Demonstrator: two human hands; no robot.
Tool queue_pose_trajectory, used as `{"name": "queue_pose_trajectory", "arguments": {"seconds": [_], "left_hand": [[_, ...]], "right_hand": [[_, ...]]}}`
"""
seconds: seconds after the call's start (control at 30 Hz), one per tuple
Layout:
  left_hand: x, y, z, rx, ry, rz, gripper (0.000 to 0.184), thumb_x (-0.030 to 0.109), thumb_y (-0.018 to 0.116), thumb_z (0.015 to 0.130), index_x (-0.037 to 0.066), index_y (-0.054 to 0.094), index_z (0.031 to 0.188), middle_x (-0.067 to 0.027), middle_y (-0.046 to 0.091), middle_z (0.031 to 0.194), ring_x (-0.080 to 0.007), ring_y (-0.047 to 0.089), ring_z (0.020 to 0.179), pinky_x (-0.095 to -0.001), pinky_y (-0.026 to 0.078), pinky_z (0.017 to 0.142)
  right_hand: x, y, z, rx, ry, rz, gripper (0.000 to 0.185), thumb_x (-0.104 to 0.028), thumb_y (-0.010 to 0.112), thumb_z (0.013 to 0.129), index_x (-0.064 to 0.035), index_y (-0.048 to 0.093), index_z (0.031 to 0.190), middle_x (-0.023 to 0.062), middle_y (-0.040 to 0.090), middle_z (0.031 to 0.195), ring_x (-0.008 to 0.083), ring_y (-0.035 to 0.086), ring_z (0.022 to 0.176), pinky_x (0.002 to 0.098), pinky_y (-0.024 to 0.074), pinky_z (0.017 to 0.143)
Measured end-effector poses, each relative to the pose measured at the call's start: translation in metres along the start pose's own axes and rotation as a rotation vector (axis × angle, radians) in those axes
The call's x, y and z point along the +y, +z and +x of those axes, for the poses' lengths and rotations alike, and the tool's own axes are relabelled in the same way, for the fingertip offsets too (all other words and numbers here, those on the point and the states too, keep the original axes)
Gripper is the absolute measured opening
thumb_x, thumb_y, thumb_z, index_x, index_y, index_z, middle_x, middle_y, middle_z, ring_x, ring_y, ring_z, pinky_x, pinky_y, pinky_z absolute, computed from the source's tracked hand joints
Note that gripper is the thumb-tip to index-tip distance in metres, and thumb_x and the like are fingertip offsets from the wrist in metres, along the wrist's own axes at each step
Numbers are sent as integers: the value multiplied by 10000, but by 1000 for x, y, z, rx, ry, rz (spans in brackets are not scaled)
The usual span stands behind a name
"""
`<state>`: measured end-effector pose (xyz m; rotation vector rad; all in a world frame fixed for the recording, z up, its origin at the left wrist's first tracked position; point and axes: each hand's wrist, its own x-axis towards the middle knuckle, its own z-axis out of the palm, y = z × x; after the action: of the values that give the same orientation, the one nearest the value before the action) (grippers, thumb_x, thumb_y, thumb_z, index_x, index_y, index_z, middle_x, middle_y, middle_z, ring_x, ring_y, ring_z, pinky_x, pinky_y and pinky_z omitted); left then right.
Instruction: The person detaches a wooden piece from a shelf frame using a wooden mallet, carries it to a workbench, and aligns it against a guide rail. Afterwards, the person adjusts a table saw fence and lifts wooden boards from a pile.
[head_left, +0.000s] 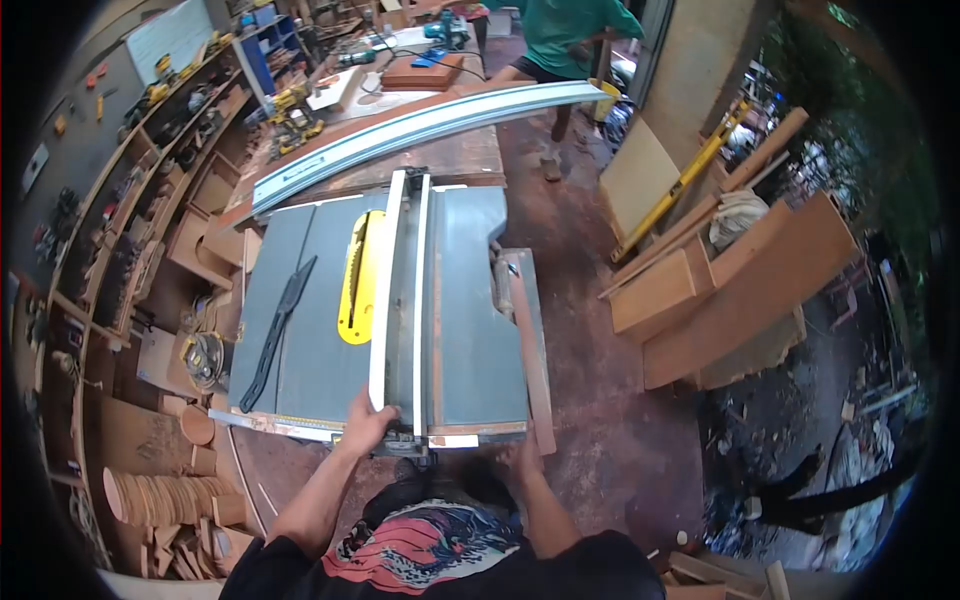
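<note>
A table saw (480,340) with a grey top stands in front of me. Its rip fence (392,290) runs front to back, just right of the yellow throat plate (361,280) with the blade in it. My left hand (368,422) is closed around the near end of the fence. Low at the saw's right side, my right hand (524,464) grips the near end of a narrow wooden board (537,370), which slopes along the table's edge; its fingers are partly hidden. A black push stick (282,330) lies on the left of the saw top.
A long guide rail (420,130) crosses the workbench behind the saw. A person in a green shirt (565,35) stands beyond it. Wooden panels (750,290) and a yellow level (680,185) lean at right. Shelves (130,190) line the left wall, above stacked wooden discs (165,497).
</note>
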<state>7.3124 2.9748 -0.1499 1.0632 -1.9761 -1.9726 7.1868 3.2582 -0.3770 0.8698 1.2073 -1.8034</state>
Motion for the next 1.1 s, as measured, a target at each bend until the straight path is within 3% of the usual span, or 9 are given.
{"name": "queue_pose_trajectory", "arguments": {"seconds": [0.07, 0.27, 0.33, 0.43, 0.63, 0.77, 0.9, 1.0, 1.1], "left_hand": [[-5, 1, -4, -7, 15, -12, 737, 22, 684, 795, -70, 406, 1471, -194, 636, 1287, -265, 615, 1196, -379, 476, 1053], [0, 87, 13, -233, 340, 161, 983, 206, 792, 751, -126, 258, 1505, -343, 504, 1414, -449, 520, 1331, -460, 409, 1139], [-15, 127, 28, -411, 334, 431, 1223, 432, 788, 783, -169, 59, 1559, -411, 238, 1590, -517, 201, 1522, -463, 177, 1266], [30, 150, 31, -617, 419, 680, 1274, 533, 751, 803, -183, 15, 1556, -423, 120, 1622, -531, 103, 1541, -464, 109, 1279], [17, 134, 1, -494, 646, 236, 866, 345, 736, 896, -112, 349, 1522, -352, 377, 1560, -463, 357, 1475, -480, 294, 1217], [-17, 82, -73, -335, 407, 121, 420, 165, 750, 929, -58, 647, 1269, -190, 745, 1118, -244, 721, 1006, -361, 559, 923], [-97, 91, -113, 132, -27, 18, 383, 166, 739, 952, -89, 645, 1223, -105, 734, 1044, -117, 657, 973, -288, 541, 886], [-102, 132, -111, 331, -78, -33, 496, 171, 765, 934, -130, 579, 1282, -120, 735, 1029, -130, 671, 939, -282, 556, 820], [-110, 185, -105, 505, -11, -124, 647, 187, 801, 899, -125, 505, 1382, -155, 745, 1009, -184, 713, 942, -324, 577, 822]], "right_hand": [[32, -49, 28, -316, 54, -289, 326, -337, 620, 1032, -78, 638, 1228, 95, 716, 959, 210, 656, 697, 356, 549, 573], [43, -43, -20, -343, -212, -698, 347, -92, 645, 949, -22, 644, 1289, 113, 739, 1150, 226, 718, 887, 367, 611, 782], [49, -56, -9, -371, -449, -910, 353, -70, 628, 927, -19, 654, 1276, 112, 740, 1149, 244, 721, 905, 375, 605, 789], [59, -68, -34, -230, -755, -1323, 382, -66, 610, 896, -9, 658, 1271, 120, 744, 1124, 273, 729, 910, 383, 597, 774], [69, -172, -111, 224, -386, -1149, 430, -96, 637, 868, 18, 657, 1282, 163, 743, 954, 233, 730, 759, 341, 582, 669], [73, -259, -117, 381, -274, -1016, 440, -170, 646, 838, -11, 700, 1244, 229, 734, 853, 304, 748, 792, 394, 580, 711], [45, -398, -68, 292, -396, -1408, 444, -100, 661, 850, 21, 684, 1277, 178, 730, 824, 214, 711, 656, 356, 554, 581], [-54, -443, -57, 211, -315, -1487, 411, -122, 673, 838, 25, 705, 1221, 170, 729, 801, 225, 717, 671, 363, 564, 609], [-168, -465, -50, 344, -696, -1449, 402, -71, 649, 858, 29, 671, 1246, 152, 737, 822, 219, 715, 682, 354, 571, 632]]}}
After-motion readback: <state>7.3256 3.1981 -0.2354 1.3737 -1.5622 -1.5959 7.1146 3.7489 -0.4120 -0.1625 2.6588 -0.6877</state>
